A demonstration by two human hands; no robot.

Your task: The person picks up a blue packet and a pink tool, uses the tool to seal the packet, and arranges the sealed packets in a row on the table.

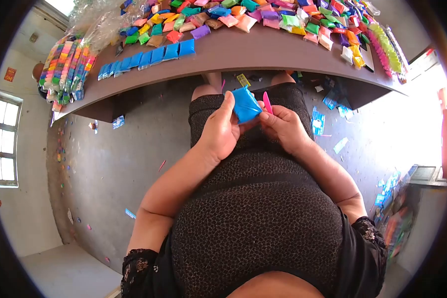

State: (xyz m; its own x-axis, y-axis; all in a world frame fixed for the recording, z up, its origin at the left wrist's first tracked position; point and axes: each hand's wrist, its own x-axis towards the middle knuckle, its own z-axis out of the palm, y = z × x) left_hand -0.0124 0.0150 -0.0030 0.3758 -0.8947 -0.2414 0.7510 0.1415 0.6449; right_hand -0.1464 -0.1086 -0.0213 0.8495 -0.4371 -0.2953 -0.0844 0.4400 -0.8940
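Over my lap, my left hand (220, 126) grips a bright blue packet of modelling clay (246, 105), thumb along its left edge and fingers behind it. A pink plastic clay tool (267, 102), flat with a rounded tip, points up out of my right hand (284, 128). The thumb and finger of that hand are pinched right at the packet's lower right corner. On the table ahead lies a row of similar blue packets (146, 58), side by side.
The brown table (263, 52) curves across the front, heaped with small colourful packets (273, 15). Bundles of multicoloured packets (67, 69) hang at its left end beside clear plastic bags (102, 25). Blue wrappers (318, 121) and scraps litter the grey floor (119, 164).
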